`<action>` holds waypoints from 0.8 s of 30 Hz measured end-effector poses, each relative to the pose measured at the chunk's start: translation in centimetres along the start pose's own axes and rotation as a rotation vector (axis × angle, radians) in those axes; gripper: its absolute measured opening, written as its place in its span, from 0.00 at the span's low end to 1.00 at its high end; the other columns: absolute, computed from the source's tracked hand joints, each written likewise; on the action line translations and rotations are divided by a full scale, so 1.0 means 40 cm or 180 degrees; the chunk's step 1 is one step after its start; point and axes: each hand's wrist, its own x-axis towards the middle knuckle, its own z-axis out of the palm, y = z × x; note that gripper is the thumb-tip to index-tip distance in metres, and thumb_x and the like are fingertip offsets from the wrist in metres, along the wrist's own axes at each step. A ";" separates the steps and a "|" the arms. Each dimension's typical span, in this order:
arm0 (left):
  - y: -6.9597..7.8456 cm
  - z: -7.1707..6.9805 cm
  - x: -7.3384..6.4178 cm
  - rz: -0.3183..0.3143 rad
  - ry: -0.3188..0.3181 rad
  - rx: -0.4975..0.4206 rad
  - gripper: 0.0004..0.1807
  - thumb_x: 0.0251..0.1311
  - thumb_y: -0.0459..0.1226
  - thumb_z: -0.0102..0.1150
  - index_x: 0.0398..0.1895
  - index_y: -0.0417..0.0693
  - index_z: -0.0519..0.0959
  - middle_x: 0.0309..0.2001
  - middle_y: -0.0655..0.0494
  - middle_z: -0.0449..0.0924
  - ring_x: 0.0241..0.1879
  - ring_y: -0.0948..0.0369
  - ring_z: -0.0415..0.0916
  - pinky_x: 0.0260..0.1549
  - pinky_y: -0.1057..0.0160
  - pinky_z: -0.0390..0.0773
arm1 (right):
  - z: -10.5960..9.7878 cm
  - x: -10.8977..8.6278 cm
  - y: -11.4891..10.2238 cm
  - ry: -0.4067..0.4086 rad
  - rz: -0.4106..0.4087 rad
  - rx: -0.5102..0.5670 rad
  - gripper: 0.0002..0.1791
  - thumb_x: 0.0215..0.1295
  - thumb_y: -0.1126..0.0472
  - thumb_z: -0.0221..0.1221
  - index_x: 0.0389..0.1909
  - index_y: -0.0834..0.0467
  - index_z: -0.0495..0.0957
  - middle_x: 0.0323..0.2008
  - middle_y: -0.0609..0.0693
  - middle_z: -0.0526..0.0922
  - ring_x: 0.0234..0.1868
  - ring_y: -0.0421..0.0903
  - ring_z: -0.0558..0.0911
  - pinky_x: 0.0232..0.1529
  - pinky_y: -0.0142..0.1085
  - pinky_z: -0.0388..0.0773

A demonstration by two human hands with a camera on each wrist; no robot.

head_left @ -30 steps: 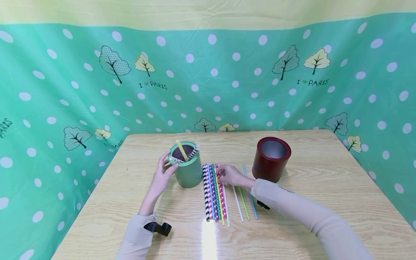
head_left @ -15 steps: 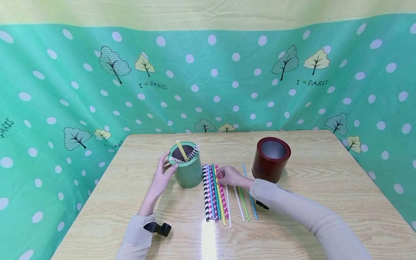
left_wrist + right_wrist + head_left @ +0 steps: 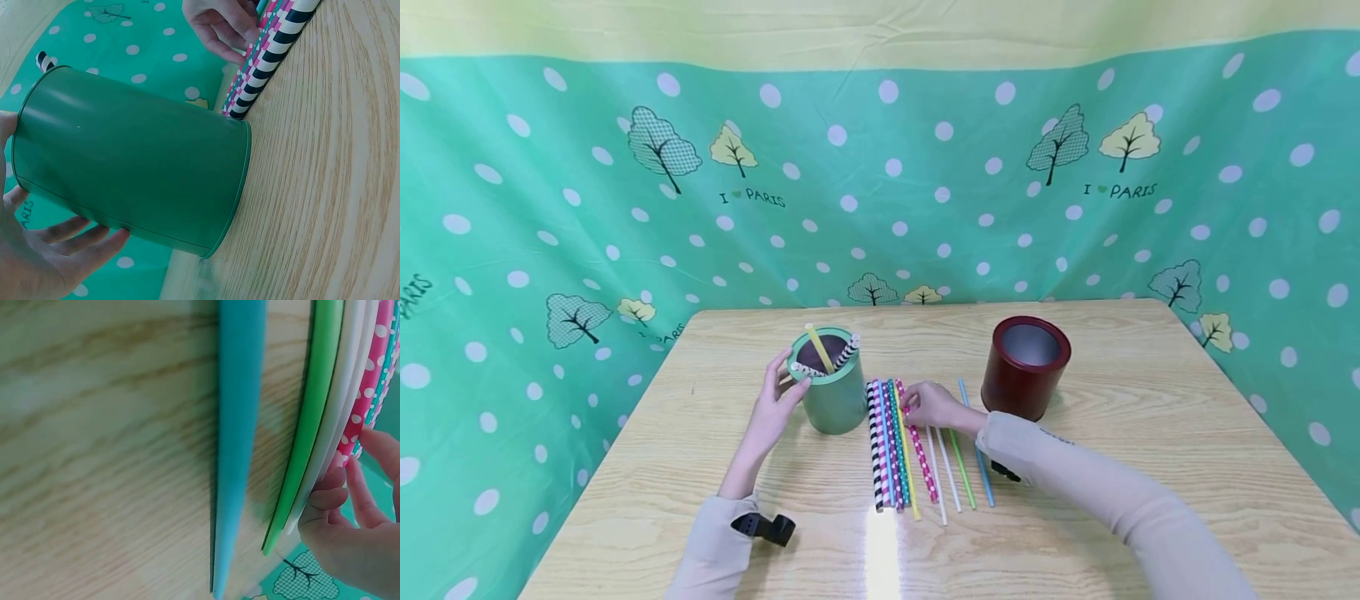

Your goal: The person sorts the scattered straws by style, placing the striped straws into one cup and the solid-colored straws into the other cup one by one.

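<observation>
My left hand (image 3: 772, 404) grips the green can (image 3: 835, 400) by its rim and left side. The can stands upright, and a yellow straw (image 3: 818, 346) and two black-and-white striped straws poke out of its top. To its right, my right hand (image 3: 934, 406) is at the far ends of a row of straws. Its thumb and a finger pinch a pink straw with white dots (image 3: 377, 362), which slants away from the row. Several straws, among them a yellow straw (image 3: 909, 479) and a black-and-white straw (image 3: 275, 53), lie side by side left of it.
Two white straws (image 3: 952, 479), a green straw (image 3: 963, 473) and a blue straw (image 3: 986, 479) lie spaced out right of the pink one. A dark red can (image 3: 1018, 387) stands open-topped at the back right. A dotted green curtain (image 3: 895, 200) hangs behind the table.
The near end of the pink dotted straw has swung right, away from the row. One white straw's near end has shifted right along with it. The left hand and green can stay put.
</observation>
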 end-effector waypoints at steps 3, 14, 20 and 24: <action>0.001 0.001 0.000 -0.0008 0.0009 0.0012 0.32 0.61 0.39 0.50 0.66 0.57 0.49 0.57 0.39 0.58 0.57 0.46 0.60 0.53 0.49 0.66 | 0.001 -0.002 0.000 -0.0008 -0.0033 -0.0025 0.11 0.45 0.70 0.62 0.33 0.64 0.77 0.16 0.47 0.74 0.17 0.38 0.69 0.17 0.26 0.65; 0.001 0.003 -0.002 0.0010 0.0040 0.0043 0.32 0.60 0.38 0.51 0.66 0.56 0.50 0.56 0.39 0.59 0.57 0.46 0.61 0.52 0.49 0.67 | 0.001 -0.009 -0.005 0.0016 0.0011 0.0039 0.12 0.45 0.72 0.61 0.34 0.64 0.77 0.12 0.48 0.72 0.11 0.36 0.65 0.12 0.25 0.59; -0.002 0.001 -0.002 0.0033 0.0032 0.0083 0.32 0.61 0.39 0.50 0.66 0.57 0.50 0.57 0.40 0.59 0.57 0.46 0.61 0.52 0.49 0.67 | -0.002 -0.012 -0.005 0.0126 0.0241 0.0316 0.12 0.48 0.71 0.61 0.36 0.62 0.77 0.16 0.52 0.77 0.12 0.38 0.68 0.12 0.25 0.61; -0.003 0.001 -0.001 0.0047 0.0039 0.0092 0.32 0.61 0.39 0.50 0.66 0.56 0.50 0.57 0.40 0.59 0.56 0.46 0.61 0.51 0.49 0.67 | -0.009 -0.015 -0.006 0.0195 0.0327 0.0491 0.12 0.50 0.71 0.60 0.38 0.62 0.77 0.19 0.52 0.79 0.14 0.40 0.69 0.13 0.26 0.62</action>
